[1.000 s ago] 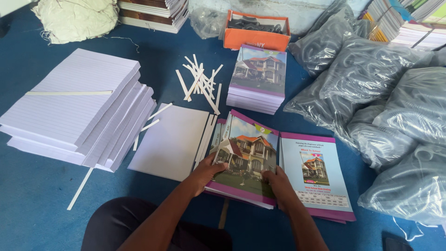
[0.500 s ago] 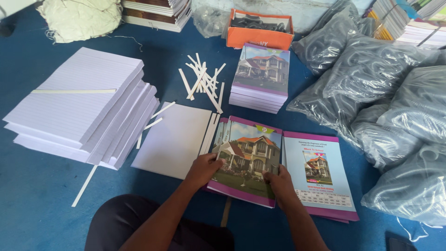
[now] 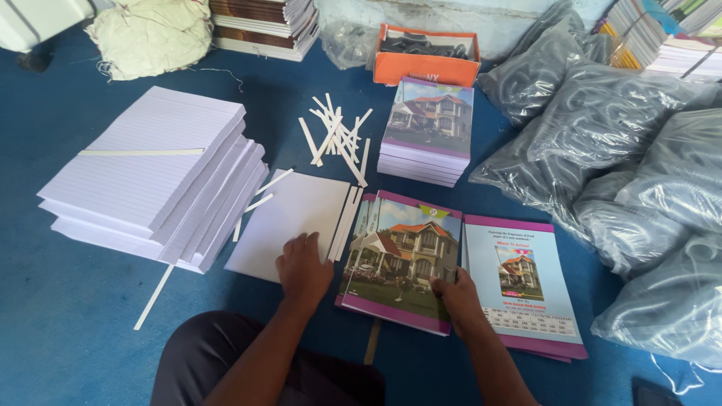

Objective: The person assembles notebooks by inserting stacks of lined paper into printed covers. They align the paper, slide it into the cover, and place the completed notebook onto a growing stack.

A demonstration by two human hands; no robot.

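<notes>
White card sheet [image 3: 289,222] lies under the flat, open left hand [image 3: 303,267]. Right hand [image 3: 456,295] presses the house-picture cover [image 3: 402,259], fingers spread, gripping nothing.

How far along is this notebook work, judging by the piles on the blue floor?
Done: a neat stack of covered notebooks with house pictures sits by the orange box. In hand: the left hand rests on loose white sheets; the right hand presses the printed house cover. Left: big piles of ruled white paper, scattered white strips, and more covers look unused.
</notes>
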